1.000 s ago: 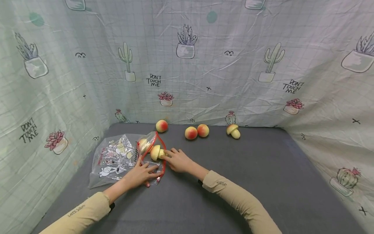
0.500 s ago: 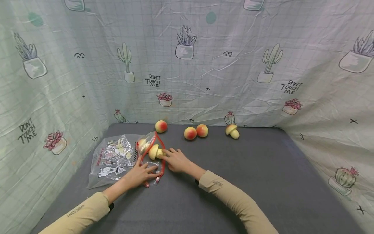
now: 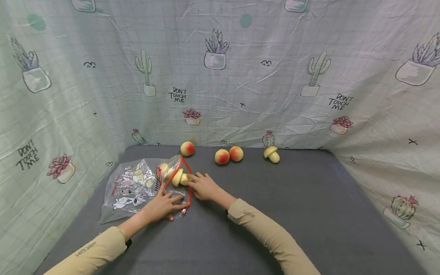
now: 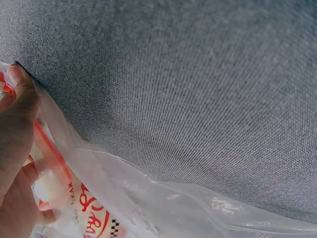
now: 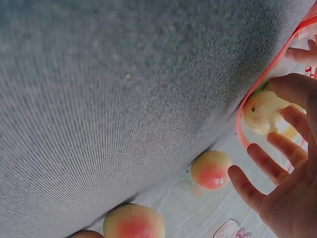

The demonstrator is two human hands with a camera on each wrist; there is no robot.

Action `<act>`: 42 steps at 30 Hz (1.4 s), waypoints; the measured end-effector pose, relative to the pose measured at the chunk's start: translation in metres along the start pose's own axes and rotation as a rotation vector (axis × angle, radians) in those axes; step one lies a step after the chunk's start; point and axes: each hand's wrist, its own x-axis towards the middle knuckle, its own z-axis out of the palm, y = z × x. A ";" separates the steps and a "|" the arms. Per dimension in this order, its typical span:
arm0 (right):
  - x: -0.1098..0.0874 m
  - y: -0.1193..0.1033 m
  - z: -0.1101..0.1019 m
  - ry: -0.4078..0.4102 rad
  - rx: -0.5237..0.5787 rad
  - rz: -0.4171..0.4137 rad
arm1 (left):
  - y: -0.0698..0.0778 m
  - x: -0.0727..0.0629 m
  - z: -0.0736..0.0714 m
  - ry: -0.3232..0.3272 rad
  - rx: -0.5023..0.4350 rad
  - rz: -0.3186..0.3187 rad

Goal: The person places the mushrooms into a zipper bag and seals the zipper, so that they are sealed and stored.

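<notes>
The clear plastic zip bag [image 3: 120,208] with a red-edged mouth and cartoon print lies at the table's left. My left hand [image 3: 161,204] holds it near the mouth, fingers spread over the film; the left wrist view shows the thumb [image 4: 17,77] at the bag's edge. A pale yellow toy mushroom [image 3: 177,177] lies at the mouth, cap toward the inside. My right hand [image 3: 204,186] pinches its stem between thumb and index finger, while the other fingers are spread in the right wrist view. Another yellowish thing [image 3: 165,170] shows through the film, its kind unclear.
A red-and-yellow peach [image 3: 187,148] sits behind the bag. Two more, a left peach [image 3: 222,156] and a right peach [image 3: 236,153], touch near the back edge. A second toy mushroom [image 3: 272,154] lies farther right. Printed cloth [image 3: 240,122] walls the grey table [image 3: 275,198].
My right hand has moved slightly left with the mushroom, whose cap now sits farther into the bag's mouth. The left hand keeps its place on the bag. The head view has shifted a little.
</notes>
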 end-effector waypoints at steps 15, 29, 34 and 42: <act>0.013 -0.004 0.001 -0.015 0.027 0.008 | 0.000 0.002 -0.001 0.014 0.000 0.019; 0.026 -0.007 0.011 -0.020 -0.072 0.011 | 0.000 0.000 0.000 -0.022 -0.008 0.009; 0.030 -0.008 0.010 -0.037 -0.105 0.017 | -0.001 0.000 -0.001 -0.024 0.009 0.008; 0.035 -0.009 0.005 -0.118 -0.136 0.040 | 0.000 0.002 -0.003 -0.042 -0.011 -0.001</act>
